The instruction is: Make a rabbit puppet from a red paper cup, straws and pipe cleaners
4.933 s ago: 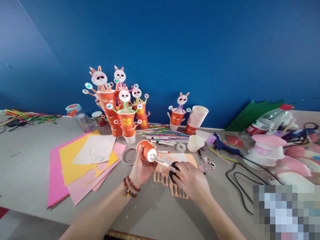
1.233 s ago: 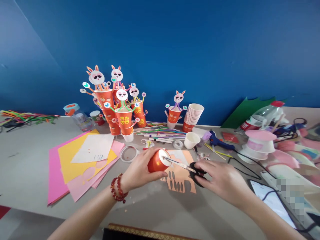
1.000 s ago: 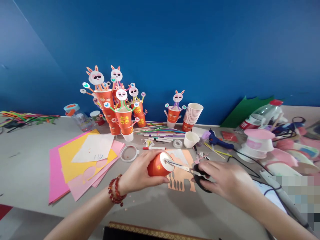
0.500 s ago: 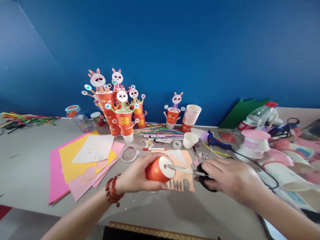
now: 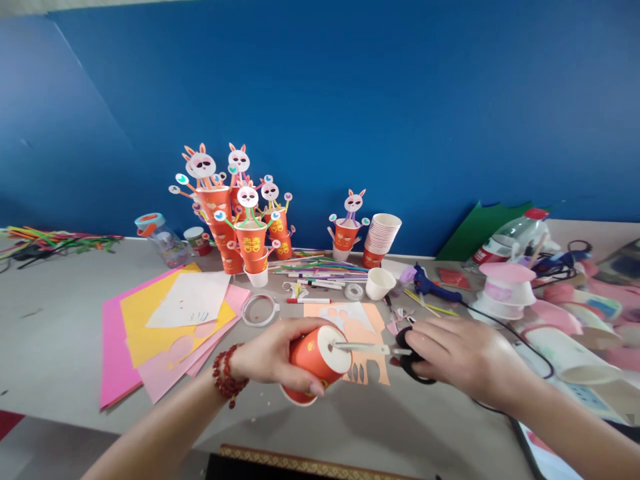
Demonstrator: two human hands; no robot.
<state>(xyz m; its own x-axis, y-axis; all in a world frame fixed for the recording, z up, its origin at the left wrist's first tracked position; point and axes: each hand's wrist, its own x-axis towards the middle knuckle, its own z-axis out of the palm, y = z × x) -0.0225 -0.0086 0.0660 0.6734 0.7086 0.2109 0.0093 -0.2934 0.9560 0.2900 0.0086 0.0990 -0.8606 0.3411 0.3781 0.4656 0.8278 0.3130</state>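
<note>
My left hand (image 5: 273, 357) is wrapped round an orange paper cup (image 5: 315, 363), held on its side with its white bottom facing right. My right hand (image 5: 457, 357) grips black-handled scissors (image 5: 387, 350), whose closed blades point left and touch the middle of the cup's bottom. Both hands hover just above the grey table (image 5: 60, 313). Under them lies an orange paper sheet (image 5: 350, 333) with cut-out shapes. A red bead bracelet (image 5: 225, 377) sits on my left wrist.
Finished bunny cups (image 5: 240, 220) and a stack of paper cups (image 5: 383, 237) stand at the back by the blue wall. Pink and yellow sheets (image 5: 165, 320) lie left. Markers (image 5: 325, 273), a tape ring (image 5: 260, 310), a white cup (image 5: 379, 283) and a blue glue gun (image 5: 433, 287) with cord lie behind.
The cup has turned from pointing away to lying sideways and has come lower and nearer to me. The scissors' tips stay against the cup's bottom, my right hand following.
</note>
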